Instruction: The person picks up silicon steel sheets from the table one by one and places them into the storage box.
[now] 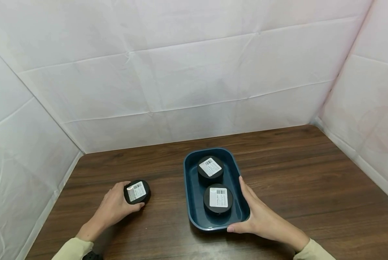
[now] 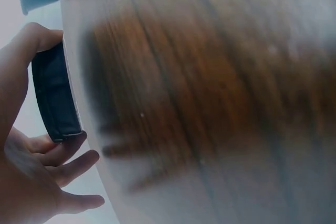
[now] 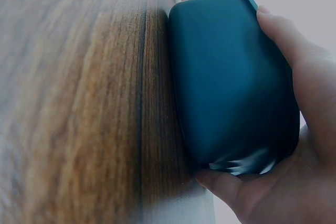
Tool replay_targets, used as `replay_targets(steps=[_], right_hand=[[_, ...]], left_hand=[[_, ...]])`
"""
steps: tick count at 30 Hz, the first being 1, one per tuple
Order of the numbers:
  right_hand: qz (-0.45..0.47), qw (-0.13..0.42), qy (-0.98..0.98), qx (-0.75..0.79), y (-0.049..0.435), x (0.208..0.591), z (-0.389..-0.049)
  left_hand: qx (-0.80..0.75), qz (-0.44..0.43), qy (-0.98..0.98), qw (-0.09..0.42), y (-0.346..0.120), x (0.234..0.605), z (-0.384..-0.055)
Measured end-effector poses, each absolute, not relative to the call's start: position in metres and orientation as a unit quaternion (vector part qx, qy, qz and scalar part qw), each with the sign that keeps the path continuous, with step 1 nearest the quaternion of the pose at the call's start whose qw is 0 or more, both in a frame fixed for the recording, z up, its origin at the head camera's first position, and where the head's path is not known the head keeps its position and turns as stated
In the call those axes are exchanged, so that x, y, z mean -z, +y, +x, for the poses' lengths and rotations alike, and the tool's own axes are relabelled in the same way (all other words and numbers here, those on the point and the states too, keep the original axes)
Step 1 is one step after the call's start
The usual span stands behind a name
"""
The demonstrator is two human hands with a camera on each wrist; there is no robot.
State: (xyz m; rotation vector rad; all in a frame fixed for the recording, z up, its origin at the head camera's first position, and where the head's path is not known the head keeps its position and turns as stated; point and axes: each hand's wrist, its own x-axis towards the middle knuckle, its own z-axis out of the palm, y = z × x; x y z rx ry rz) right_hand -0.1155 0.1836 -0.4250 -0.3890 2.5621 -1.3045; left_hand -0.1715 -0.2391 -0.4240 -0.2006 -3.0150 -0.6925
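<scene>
My left hand (image 1: 116, 206) pinches a squat black disc (image 1: 137, 191) with a white barcode label on top, thumb on the near side and fingers on the far side. In the left wrist view the disc (image 2: 55, 95) shows its dark side between thumb and fingers, low at the table surface. A dark blue tray (image 1: 194, 213) stands to the right. Two similar labelled discs lie inside it, one far (image 1: 210, 169) and one near (image 1: 218, 199). My right hand (image 1: 262, 218) grips the tray's near right corner, its thumb at the front edge and its fingers along the right side.
The brown wood-grain table (image 1: 294, 173) lies under everything. White sheeting (image 1: 187, 72) rises behind it and along both sides. A dark object (image 1: 92, 255) shows partly beside the left sleeve at the bottom edge.
</scene>
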Motion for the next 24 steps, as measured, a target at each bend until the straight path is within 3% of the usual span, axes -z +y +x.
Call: replay_targets(steps=[8, 24], right_hand=[[-0.133, 0.119, 0.878, 0.445, 0.1833, 0.425, -0.1157], [-0.133, 0.118, 0.88, 0.44, 0.1836, 0.4251, -0.1154]], left_hand=[[0.227, -0.058, -0.971, 0.042, -0.2357, 0.4172, -0.1699], [0.262, -0.054, -0.963, 0.036, -0.2322, 0.4156, -0.1673]])
